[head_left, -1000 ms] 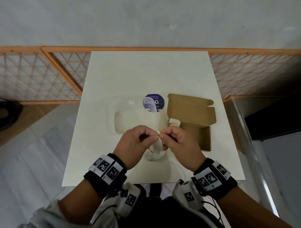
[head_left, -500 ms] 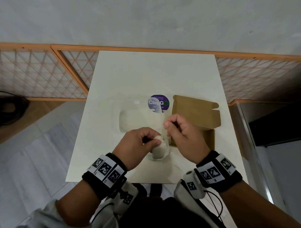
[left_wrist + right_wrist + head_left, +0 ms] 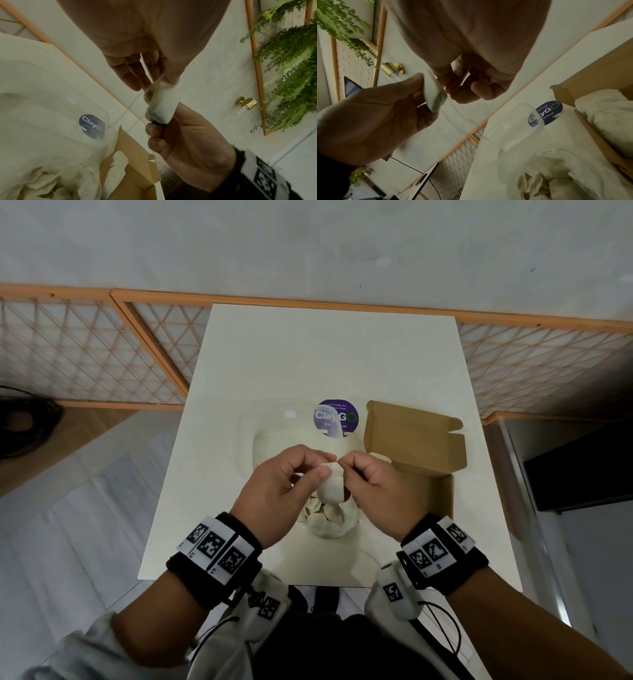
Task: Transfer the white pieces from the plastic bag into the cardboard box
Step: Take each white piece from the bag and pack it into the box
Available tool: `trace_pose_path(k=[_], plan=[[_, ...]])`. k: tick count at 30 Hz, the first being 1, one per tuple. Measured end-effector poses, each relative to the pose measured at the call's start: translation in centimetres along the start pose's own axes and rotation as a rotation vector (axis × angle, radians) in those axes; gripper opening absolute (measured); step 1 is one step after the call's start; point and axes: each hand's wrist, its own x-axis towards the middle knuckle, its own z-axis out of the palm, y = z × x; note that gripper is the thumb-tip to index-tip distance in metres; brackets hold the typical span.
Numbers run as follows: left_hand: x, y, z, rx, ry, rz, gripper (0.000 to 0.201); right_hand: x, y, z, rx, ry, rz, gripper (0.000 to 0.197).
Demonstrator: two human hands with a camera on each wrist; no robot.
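Note:
Both hands meet over the table's middle on one white piece (image 3: 331, 487). My left hand (image 3: 318, 470) grips it with the thumb across its face, as the left wrist view shows (image 3: 163, 104). My right hand (image 3: 346, 465) pinches the piece's edge with curled fingers (image 3: 453, 86). Under the hands lies the clear plastic bag (image 3: 325, 529), holding several more white pieces (image 3: 539, 182). The open cardboard box (image 3: 418, 446) stands just to the right, and one white piece (image 3: 381, 457) shows inside it at its left end.
A round purple sticker (image 3: 335, 417) lies just beyond the hands, partly under clear plastic. The white table (image 3: 325, 354) is small, with its edges close on both sides. An orange lattice fence (image 3: 85, 354) runs behind it.
Half a second ago my right hand was lifted toward the box, apart from the left. It has come back beside the left hand and now pinches the white piece, which sits higher.

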Motion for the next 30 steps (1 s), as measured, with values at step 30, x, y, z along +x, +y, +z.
trace_pose_path(k=[30], plan=[[-2.2, -1.9, -2.4, 0.132, 0.176, -0.119, 0.015, 2.4, 11.1, 4.8, -0.744, -0.226, 0.113, 0.014]])
